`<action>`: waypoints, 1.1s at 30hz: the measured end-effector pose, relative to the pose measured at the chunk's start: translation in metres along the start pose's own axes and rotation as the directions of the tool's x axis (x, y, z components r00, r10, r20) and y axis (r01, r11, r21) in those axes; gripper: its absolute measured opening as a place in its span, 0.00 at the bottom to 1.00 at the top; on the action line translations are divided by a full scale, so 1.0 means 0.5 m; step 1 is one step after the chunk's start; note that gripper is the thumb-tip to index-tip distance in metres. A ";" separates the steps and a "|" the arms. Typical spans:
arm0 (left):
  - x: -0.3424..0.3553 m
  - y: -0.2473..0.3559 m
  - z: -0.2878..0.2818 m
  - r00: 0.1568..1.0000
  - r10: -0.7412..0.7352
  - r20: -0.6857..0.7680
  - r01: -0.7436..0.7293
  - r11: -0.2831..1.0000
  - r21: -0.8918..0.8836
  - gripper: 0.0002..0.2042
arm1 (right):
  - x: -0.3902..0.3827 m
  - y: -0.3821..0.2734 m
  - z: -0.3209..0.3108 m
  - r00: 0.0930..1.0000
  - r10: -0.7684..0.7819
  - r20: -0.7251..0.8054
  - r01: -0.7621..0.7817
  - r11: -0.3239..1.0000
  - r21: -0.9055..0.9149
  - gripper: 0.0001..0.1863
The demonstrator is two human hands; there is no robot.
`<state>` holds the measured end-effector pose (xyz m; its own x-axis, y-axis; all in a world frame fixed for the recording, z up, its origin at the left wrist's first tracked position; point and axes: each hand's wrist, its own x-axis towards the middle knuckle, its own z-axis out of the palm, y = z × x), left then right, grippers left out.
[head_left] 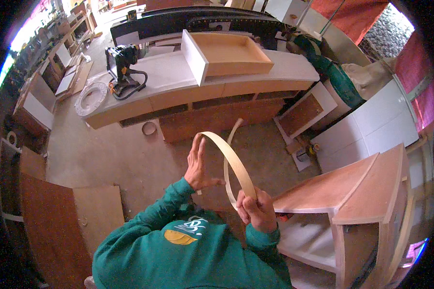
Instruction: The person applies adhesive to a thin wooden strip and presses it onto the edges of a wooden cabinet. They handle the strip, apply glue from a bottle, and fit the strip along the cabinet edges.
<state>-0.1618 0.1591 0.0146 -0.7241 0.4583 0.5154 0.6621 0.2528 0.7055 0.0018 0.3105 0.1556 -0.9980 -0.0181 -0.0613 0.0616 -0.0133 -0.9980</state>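
Observation:
A thin, pale wooden strip (236,168) curves in a loop in front of me, its far end trailing toward the workbench. My right hand (258,209) grips it at the lower right. My left hand (197,166) has fingers stretched upward and thumb out, with the strip's bend passing at its fingertips. Below that bend, a second run of the strip hangs down toward my right hand.
Across the floor stands a long workbench (164,67) bearing an open drawer (226,55), black tool (123,67) and white roll (89,98). A plywood cabinet (357,188) is close at my right. Boards (48,202) lie at left; white panels (366,130) lean at right.

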 end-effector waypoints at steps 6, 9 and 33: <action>0.109 -0.155 0.045 0.936 -0.346 0.072 0.351 0.889 -0.292 0.54 | 0.054 -0.029 -0.044 0.959 -0.232 -0.164 0.236 0.972 0.005 0.25; 0.189 -0.204 -0.011 0.859 -0.500 0.111 0.510 0.818 -0.266 0.48 | 0.115 -0.059 -0.036 0.851 -0.336 -0.403 0.445 0.870 0.214 0.22; 0.327 -0.418 0.206 -0.001 0.729 0.685 0.763 0.443 -0.471 0.21 | 0.291 -0.159 -0.322 0.100 -0.575 -0.812 0.874 0.441 -0.204 0.13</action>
<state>-0.3987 0.2689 -0.0989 0.6154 0.7672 0.1808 -0.3498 0.0602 0.9349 -0.1512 0.4699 0.2237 -0.1498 0.8175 0.5562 -0.8485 0.1825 -0.4968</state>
